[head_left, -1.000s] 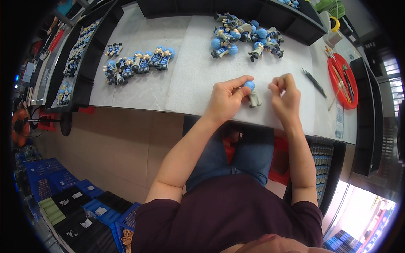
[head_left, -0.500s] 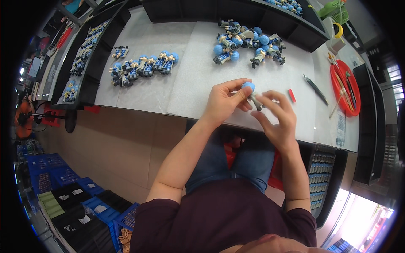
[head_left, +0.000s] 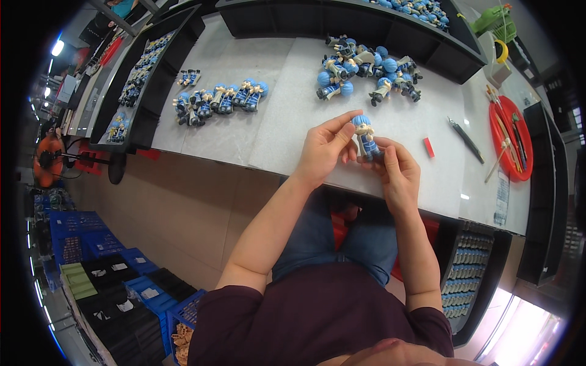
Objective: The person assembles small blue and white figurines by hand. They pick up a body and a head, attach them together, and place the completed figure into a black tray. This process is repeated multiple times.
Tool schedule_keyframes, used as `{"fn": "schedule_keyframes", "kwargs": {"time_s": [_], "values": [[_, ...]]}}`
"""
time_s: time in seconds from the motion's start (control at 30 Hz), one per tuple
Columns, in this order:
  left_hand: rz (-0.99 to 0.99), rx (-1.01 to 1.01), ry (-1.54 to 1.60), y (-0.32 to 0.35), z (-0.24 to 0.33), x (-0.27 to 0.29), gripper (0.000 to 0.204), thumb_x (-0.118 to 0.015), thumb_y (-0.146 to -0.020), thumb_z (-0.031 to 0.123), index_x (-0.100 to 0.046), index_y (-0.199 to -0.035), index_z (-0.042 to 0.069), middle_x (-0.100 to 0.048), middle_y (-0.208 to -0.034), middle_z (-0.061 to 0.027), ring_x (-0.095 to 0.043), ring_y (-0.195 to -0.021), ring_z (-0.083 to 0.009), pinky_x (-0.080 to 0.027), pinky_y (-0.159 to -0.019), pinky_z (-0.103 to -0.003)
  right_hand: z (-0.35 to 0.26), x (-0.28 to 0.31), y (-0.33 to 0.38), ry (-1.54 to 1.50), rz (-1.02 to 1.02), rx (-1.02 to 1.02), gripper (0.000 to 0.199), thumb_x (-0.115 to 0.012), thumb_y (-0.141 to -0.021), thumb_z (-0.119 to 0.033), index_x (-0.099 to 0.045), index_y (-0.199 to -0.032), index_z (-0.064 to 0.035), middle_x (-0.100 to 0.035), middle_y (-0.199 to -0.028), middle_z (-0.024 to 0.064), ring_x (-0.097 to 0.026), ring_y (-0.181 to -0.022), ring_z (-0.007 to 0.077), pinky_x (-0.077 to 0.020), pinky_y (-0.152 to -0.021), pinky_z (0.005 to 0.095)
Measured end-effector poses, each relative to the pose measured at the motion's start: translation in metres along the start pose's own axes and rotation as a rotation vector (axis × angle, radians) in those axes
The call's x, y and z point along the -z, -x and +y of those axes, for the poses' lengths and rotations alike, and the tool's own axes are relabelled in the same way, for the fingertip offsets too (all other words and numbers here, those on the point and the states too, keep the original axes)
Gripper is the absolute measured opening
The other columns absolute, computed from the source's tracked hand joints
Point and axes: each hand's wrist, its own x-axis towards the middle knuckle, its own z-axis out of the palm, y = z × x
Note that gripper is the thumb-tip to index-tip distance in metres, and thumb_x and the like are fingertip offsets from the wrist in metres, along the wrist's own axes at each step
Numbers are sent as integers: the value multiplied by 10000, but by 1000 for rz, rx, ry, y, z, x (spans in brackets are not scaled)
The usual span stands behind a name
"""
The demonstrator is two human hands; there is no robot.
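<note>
A small figurine [head_left: 367,139] with light blue hair and a dark blue outfit is held upright over the table's near edge, its front toward me. My left hand [head_left: 328,148] pinches it at the head and upper side between thumb and fingers. My right hand [head_left: 400,173] grips it low down, near the dark feet, with the thumb on top. Beyond my hands lies a heap of similar figurines [head_left: 372,68], some showing grey capes. A row of blue-clad figurines [head_left: 223,99] lies farther left on the table.
To the right are a small red block [head_left: 428,147], a dark pen-like knife [head_left: 466,140] and a red tray [head_left: 524,172] with brushes. Black bins [head_left: 342,33] line the table's far side; another black bin [head_left: 160,73] stands left. A tray of figurines [head_left: 467,274] sits below, beside my right arm.
The figurine has turned from its grey back to its blue front. My right hand, loose beside it before, has closed on its lower end. The view has shifted slightly.
</note>
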Motion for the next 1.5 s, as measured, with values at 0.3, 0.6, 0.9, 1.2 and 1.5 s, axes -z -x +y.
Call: {"fn": "schedule_keyframes", "kwargs": {"time_s": [0.3, 0.6, 0.9, 1.2, 1.5], "values": [[11, -27, -27, 0, -2, 0, 322, -526, -898, 227, -538, -1142, 18, -608, -865, -22, -515, -604, -52, -391, -506, -168, -4, -3, 2, -15, -12, -25, 301, -394, -954, -189, -505, -1104, 48, -596, -949, 135, -613, -844, 188, -507, -736, 275], [-1, -22, -19, 0, -3, 2, 308, -521, -900, 190, -530, -1156, 18, -605, -873, -22, -514, -619, -52, -400, -522, -169, 2, 0, 1, 75, -12, 18, 264, -442, -935, -144, -503, -1111, 43, -599, -938, 119, -604, -815, 156, -492, -732, 265], [-55, -71, -43, 2, -2, 2, 297, -511, -893, 101, -521, -1177, 16, -592, -861, -17, -514, -674, -63, -410, -572, -186, 1, 0, 1, 117, -10, 33, 254, -438, -935, -130, -501, -1116, 38, -604, -938, 111, -592, -824, 140, -468, -758, 253], [-30, -22, -8, 1, -3, 2, 296, -460, -913, 98, -500, -1196, 19, -624, -955, -90, -513, -683, -66, -415, -591, -184, 1, 0, 2, 84, -33, 83, 262, -526, -891, -108, -500, -1100, 47, -588, -982, 132, -585, -861, 157, -500, -742, 290], [-28, 62, -34, -1, -1, 0, 292, -420, -925, 90, -495, -1199, 22, -623, -951, -101, -503, -638, -58, -406, -543, -173, 3, 3, 3, 54, -64, 113, 280, -574, -865, -120, -513, -1084, 45, -573, -1056, 140, -579, -887, 157, -510, -729, 278]]}}
